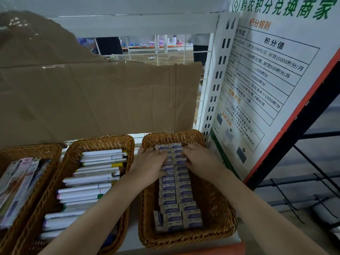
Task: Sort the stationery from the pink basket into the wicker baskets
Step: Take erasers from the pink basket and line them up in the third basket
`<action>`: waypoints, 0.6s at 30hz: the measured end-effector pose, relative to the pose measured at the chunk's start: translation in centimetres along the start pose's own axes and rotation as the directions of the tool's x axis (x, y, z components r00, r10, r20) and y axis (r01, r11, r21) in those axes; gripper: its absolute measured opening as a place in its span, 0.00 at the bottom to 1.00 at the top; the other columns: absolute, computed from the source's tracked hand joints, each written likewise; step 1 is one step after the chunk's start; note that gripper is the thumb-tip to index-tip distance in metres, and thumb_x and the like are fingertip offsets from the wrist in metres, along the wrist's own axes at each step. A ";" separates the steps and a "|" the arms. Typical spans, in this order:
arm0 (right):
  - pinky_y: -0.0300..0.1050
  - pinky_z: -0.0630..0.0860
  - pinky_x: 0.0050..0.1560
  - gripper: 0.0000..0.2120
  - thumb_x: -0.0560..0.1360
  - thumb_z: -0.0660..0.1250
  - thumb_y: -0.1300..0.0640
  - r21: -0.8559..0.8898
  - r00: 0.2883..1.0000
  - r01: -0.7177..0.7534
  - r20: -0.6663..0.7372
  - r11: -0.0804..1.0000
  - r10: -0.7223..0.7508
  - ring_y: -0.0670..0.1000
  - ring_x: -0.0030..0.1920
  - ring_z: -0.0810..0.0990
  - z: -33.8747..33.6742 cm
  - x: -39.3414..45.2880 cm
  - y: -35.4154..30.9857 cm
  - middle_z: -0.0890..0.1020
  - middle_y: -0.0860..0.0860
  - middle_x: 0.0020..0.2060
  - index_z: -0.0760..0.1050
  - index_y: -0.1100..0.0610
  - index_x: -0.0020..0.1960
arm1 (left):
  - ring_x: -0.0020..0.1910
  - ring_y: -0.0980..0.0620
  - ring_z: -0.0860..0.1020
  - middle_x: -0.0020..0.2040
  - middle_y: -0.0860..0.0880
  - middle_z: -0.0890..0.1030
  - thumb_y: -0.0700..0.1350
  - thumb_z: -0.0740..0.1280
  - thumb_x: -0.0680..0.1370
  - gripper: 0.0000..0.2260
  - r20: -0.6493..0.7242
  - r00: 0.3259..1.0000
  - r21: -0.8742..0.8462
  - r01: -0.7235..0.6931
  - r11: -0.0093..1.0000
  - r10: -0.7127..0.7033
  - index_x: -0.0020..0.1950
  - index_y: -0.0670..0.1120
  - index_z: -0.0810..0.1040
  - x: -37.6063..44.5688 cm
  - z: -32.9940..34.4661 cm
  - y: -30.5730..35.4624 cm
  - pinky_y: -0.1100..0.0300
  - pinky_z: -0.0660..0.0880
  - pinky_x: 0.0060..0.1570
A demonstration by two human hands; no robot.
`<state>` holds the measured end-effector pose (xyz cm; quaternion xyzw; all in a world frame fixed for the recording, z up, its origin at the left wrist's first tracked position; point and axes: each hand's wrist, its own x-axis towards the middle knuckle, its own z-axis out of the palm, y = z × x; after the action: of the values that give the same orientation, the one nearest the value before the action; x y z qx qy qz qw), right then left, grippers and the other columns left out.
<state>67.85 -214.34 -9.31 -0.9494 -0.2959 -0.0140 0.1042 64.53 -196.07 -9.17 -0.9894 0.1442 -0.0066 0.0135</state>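
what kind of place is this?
Most likely a small shop. Stock sits sorted in wicker baskets on a white slotted shelf upright, a points-exchange merchant poster stands beside it, and more shelved goods show behind.

**Three baskets, two hands, erasers in two columns**

Three wicker baskets stand in a row — the left basket (27, 183) with flat packets, the middle basket (103, 142) with white markers, the right basket (217, 208) with boxed erasers (176, 197). The erasers lie in two columns, with one extra box at the near left; exact totals are hidden under two hands — left hand (150, 162), right hand (199, 160).
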 end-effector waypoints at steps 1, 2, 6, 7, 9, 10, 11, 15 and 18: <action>0.46 0.75 0.51 0.11 0.78 0.60 0.53 0.000 1.000 0.003 -0.006 1.000 -0.003 0.48 0.57 0.71 0.0 0.0 0.0 0.75 0.49 0.55 0.73 0.53 0.59 | 0.57 0.51 0.70 0.55 0.52 0.76 0.57 0.65 0.75 0.14 -0.005 1.000 -0.004 -0.005 1.000 0.005 0.55 0.52 0.71 -0.1 0.0 0.0 0.53 0.62 0.57; 0.46 0.75 0.50 0.11 0.78 0.60 0.53 0.002 1.000 0.005 -0.017 1.000 -0.005 0.48 0.56 0.71 0.1 0.0 -0.1 0.75 0.49 0.55 0.73 0.53 0.59 | 0.56 0.51 0.70 0.54 0.52 0.76 0.57 0.65 0.75 0.13 -0.010 1.000 -0.014 -0.009 1.000 0.009 0.55 0.52 0.71 -0.2 0.0 0.0 0.53 0.62 0.57; 0.43 0.75 0.47 0.09 0.78 0.62 0.53 0.010 0.999 0.008 -0.037 1.000 -0.008 0.48 0.54 0.72 0.0 0.1 -0.1 0.74 0.48 0.53 0.72 0.53 0.56 | 0.56 0.51 0.71 0.53 0.53 0.77 0.53 0.65 0.76 0.09 -0.042 0.999 -0.001 -0.023 1.000 0.022 0.53 0.52 0.72 -0.4 -0.2 0.0 0.54 0.61 0.56; 0.43 0.75 0.46 0.08 0.77 0.62 0.53 0.007 0.999 0.010 -0.031 1.000 -0.010 0.48 0.54 0.72 0.0 0.1 -0.1 0.74 0.48 0.53 0.73 0.52 0.56 | 0.56 0.51 0.71 0.52 0.53 0.77 0.53 0.65 0.76 0.08 -0.049 0.998 0.008 -0.025 1.000 0.025 0.52 0.52 0.73 -0.3 -0.3 0.0 0.54 0.61 0.56; 0.43 0.75 0.47 0.08 0.77 0.62 0.53 0.004 1.000 0.012 -0.012 1.000 -0.012 0.48 0.54 0.72 0.0 0.3 -0.2 0.74 0.48 0.53 0.73 0.53 0.56 | 0.55 0.51 0.72 0.52 0.53 0.77 0.52 0.65 0.76 0.07 -0.047 0.999 0.016 -0.021 1.000 0.021 0.51 0.51 0.74 -0.3 -0.4 0.1 0.55 0.61 0.55; 0.43 0.75 0.47 0.08 0.78 0.62 0.54 0.001 1.000 0.013 -0.004 1.000 -0.013 0.48 0.54 0.72 0.0 0.4 -0.2 0.74 0.49 0.53 0.73 0.53 0.56 | 0.55 0.51 0.72 0.52 0.53 0.77 0.52 0.65 0.77 0.07 -0.044 0.999 0.021 -0.021 1.000 0.022 0.51 0.51 0.74 -0.3 -0.4 0.2 0.55 0.61 0.56; 0.44 0.75 0.48 0.08 0.78 0.62 0.54 -0.001 1.000 0.014 0.003 1.000 -0.014 0.48 0.55 0.72 0.0 0.4 -0.2 0.74 0.49 0.53 0.73 0.53 0.56 | 0.55 0.51 0.72 0.52 0.53 0.77 0.52 0.64 0.77 0.07 -0.040 0.999 0.027 -0.023 0.999 0.024 0.51 0.51 0.73 -0.3 -0.4 0.3 0.55 0.61 0.56; 0.47 0.76 0.52 0.10 0.78 0.62 0.53 0.003 1.000 0.022 0.013 1.000 -0.022 0.49 0.57 0.72 -0.4 0.3 -0.3 0.75 0.50 0.55 0.73 0.54 0.57 | 0.55 0.52 0.72 0.51 0.53 0.77 0.53 0.61 0.78 0.07 -0.081 0.996 0.000 -0.030 1.000 0.029 0.51 0.51 0.74 -1.1 -1.0 0.7 0.56 0.63 0.56; 0.46 0.75 0.52 0.11 0.78 0.61 0.54 0.014 0.999 0.042 -0.008 0.999 -0.042 0.49 0.58 0.71 -0.6 -0.3 -0.5 0.75 0.49 0.55 0.74 0.54 0.58 | 0.54 0.53 0.72 0.50 0.54 0.76 0.54 0.58 0.80 0.09 -0.173 0.985 -0.056 -0.017 0.998 0.007 0.51 0.52 0.74 -3.1 -2.3 1.4 0.57 0.63 0.56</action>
<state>67.37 -214.24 -8.62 -0.9421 -0.3155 -0.0178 0.1119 61.09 -196.62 -6.96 -0.9842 0.1509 -0.0883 -0.0272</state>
